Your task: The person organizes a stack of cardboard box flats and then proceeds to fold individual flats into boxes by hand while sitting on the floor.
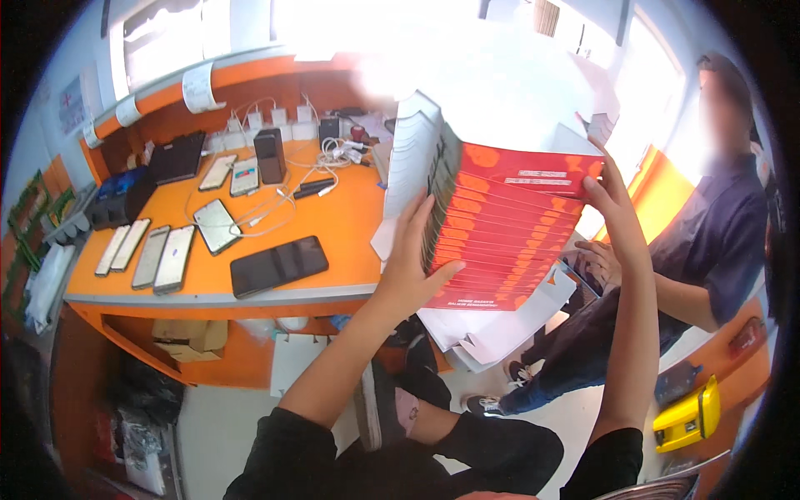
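A thick stack of red and white printed cardboard sheets (508, 225) is held up in front of me, its red edges with orange patterns facing me and its white tops glaring in the light. My left hand (412, 262) presses against the stack's left side, thumb across the red face. At the upper right corner, my right hand (611, 193) grips the stack, fingers partly hidden behind it. Below the stack lie more white card sheets (500, 329), with cut edges and slots.
On the orange table (350, 225) to the left lie several phones (173, 258), a large black phone (279, 265), tangled white cables (337, 154) and chargers (279, 115). A person (708, 225) in dark clothes stands close at right. A yellow container (687, 415) sits at lower right.
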Available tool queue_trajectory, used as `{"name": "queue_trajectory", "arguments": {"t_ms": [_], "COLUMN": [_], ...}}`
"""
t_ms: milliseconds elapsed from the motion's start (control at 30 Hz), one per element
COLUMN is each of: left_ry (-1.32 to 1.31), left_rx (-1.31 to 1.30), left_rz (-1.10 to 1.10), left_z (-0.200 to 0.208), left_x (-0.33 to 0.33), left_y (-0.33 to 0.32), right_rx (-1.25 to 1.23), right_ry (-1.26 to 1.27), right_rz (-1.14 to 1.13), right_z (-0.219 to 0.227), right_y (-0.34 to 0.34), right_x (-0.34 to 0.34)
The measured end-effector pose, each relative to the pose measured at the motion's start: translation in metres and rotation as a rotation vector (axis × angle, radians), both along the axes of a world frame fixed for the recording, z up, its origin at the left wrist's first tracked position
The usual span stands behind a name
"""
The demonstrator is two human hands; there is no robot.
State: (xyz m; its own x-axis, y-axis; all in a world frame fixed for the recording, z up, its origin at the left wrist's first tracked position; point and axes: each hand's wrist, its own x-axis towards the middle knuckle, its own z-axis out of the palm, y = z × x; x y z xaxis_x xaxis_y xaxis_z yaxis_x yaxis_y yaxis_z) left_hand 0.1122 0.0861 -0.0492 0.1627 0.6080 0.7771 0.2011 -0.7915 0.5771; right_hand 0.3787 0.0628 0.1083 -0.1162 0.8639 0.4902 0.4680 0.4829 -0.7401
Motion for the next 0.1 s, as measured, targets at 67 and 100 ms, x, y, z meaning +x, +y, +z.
{"name": "queue_trajectory", "arguments": {"t_ms": [67,100], "left_ry": [0.088,0.165], "left_rx": [0.183,0.357], "left_rz": [0.157,0.324], "left_z": [0.007,0.013], "left_x": [-0.009,-0.019], "left_y": [0.002,0.002], "right_rx": [-0.046,-0.104], "right_ry": [0.002,-0.005], "right_rz": [-0.034,-0.055], "right_z": [0.001,-0.004], "right_y": [0.002,0.009], "right_x": [0.012,0.016]}}
